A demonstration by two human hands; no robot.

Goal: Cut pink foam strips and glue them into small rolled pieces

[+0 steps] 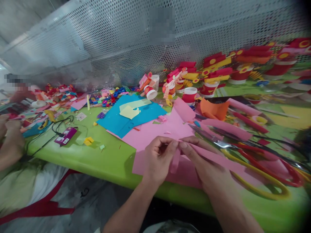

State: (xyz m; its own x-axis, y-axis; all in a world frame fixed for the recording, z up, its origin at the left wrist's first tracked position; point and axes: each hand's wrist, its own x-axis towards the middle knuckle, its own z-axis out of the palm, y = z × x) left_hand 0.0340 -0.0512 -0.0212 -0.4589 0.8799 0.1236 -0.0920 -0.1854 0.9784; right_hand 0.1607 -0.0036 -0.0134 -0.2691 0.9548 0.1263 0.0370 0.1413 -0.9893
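Observation:
My left hand (159,158) and my right hand (206,161) meet over the table, each pinching a pink paper strip (218,157) between thumb and fingers. One length of the strip runs off to the right over my right hand; a short end hangs down between the hands. Beneath them lies a large pink paper sheet (148,158). A pair of scissors (264,184) with yellow handles and another pair of scissors (269,163) with red handles rest just right of my right hand, their blades toward the middle.
A blue paper sheet (114,121) bears pale yellow scraps. Red paper cups (189,96) with rolled-paper decorations line the back, before a perforated metal panel (116,42). A purple power strip (65,136) with cables lies left on the green table (85,153). Another person's arm (11,145) is at far left.

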